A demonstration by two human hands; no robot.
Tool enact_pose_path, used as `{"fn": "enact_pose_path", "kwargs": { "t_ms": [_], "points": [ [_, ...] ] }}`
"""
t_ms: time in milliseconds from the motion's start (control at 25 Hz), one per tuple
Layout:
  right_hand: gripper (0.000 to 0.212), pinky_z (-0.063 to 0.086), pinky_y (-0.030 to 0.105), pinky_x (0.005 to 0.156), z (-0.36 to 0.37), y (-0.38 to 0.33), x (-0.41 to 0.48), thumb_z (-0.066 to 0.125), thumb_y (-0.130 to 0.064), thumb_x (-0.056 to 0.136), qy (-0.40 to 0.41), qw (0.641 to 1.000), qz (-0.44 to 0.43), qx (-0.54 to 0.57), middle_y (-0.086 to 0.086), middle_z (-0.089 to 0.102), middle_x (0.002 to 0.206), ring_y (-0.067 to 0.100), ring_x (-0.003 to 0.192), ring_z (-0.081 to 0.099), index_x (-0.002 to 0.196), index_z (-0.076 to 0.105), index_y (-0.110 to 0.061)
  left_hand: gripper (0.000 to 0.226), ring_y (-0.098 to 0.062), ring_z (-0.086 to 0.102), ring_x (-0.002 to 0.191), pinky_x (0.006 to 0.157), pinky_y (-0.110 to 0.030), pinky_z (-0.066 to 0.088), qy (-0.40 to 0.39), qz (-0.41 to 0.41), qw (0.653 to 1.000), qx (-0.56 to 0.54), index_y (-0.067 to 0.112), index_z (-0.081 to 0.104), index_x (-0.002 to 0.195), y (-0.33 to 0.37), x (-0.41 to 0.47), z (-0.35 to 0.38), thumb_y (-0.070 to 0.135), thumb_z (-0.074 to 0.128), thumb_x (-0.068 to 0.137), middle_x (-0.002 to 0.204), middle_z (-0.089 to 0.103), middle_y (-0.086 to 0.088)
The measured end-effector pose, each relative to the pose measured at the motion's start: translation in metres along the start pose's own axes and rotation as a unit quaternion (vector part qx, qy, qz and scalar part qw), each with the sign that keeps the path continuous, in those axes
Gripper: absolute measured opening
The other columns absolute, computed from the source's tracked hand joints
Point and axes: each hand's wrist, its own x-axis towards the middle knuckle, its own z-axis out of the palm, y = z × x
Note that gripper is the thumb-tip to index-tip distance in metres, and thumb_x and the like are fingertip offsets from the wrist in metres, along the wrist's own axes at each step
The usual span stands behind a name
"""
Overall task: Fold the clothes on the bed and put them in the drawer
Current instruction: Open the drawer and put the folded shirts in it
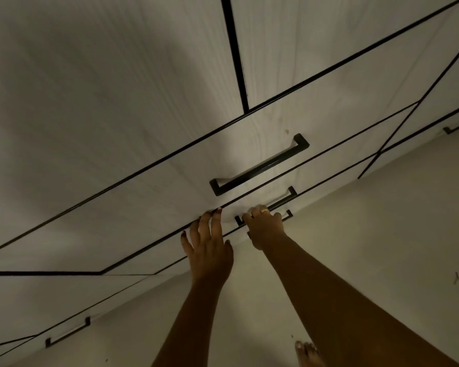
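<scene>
A white wardrobe with black gaps fills the upper view, with stacked drawers low down. The upper drawer front [170,186] carries a long black bar handle [260,165]. My right hand [265,226] grips the black handle [284,198] of a lower drawer, fingers curled round the bar, a ring on one finger. My left hand [210,245] lies flat with straight fingers against the drawer front, fingertips at the gap between the two drawers. All drawers look closed. No clothes or bed are in view.
A pale floor [355,247] spreads below and to the right. My bare foot [306,353] stands at the bottom edge. More drawer handles show at the lower left [68,332] and far right [456,127].
</scene>
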Motion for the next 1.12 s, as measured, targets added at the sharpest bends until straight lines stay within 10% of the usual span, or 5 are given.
{"fn": "enact_pose_path", "kwargs": {
  "t_ms": [320, 640, 840, 1120],
  "points": [
    [0.080, 0.033, 0.048, 0.109, 0.004, 0.001, -0.030, 0.067, -0.019, 0.086, -0.017, 1.000, 0.014, 0.010, 0.012, 0.019, 0.156, 0.033, 0.144, 0.020, 0.150, 0.020, -0.025, 0.089, -0.026, -0.004, 0.148, 0.115, -0.053, 0.000, -0.088, -0.007, 0.996, 0.006, 0.028, -0.010, 0.152, 0.008, -0.017, -0.008, 0.052, 0.051, 0.092, 0.161, 0.000, -0.005],
    [0.047, 0.037, 0.040, 0.106, 0.013, 0.005, -0.108, 0.053, -0.025, 0.095, -0.129, 0.990, -0.048, -0.038, 0.008, 0.046, 0.139, 0.028, 0.129, 0.043, 0.140, 0.043, -0.018, 0.063, -0.023, 0.046, 0.123, 0.103, -0.038, 0.033, -0.169, 0.019, 0.985, -0.012, 0.026, 0.037, 0.140, 0.012, -0.061, -0.011, 0.063, 0.016, 0.094, 0.134, 0.049, -0.001],
    [0.027, 0.049, 0.035, 0.087, -0.041, 0.023, -0.157, 0.043, -0.028, 0.097, 0.097, 0.970, -0.110, 0.195, 0.004, 0.066, 0.111, 0.025, 0.103, 0.060, 0.113, 0.064, -0.020, 0.038, -0.025, 0.045, 0.119, 0.098, -0.037, 0.034, -0.241, 0.017, 0.969, -0.046, 0.029, 0.042, 0.132, 0.027, -0.124, -0.018, 0.045, 0.024, 0.102, 0.129, 0.048, 0.000],
    [0.051, 0.025, 0.047, 0.104, 0.040, 0.049, -0.212, 0.018, -0.045, 0.101, -0.090, 0.993, 0.026, -0.069, 0.008, 0.054, 0.133, 0.028, 0.128, 0.042, 0.135, 0.049, -0.022, 0.039, -0.027, 0.030, 0.134, 0.108, -0.041, 0.026, -0.286, 0.019, 0.952, -0.107, 0.035, 0.037, 0.139, 0.043, -0.196, -0.007, 0.045, 0.026, 0.102, 0.153, 0.024, -0.001]
  ]
}}
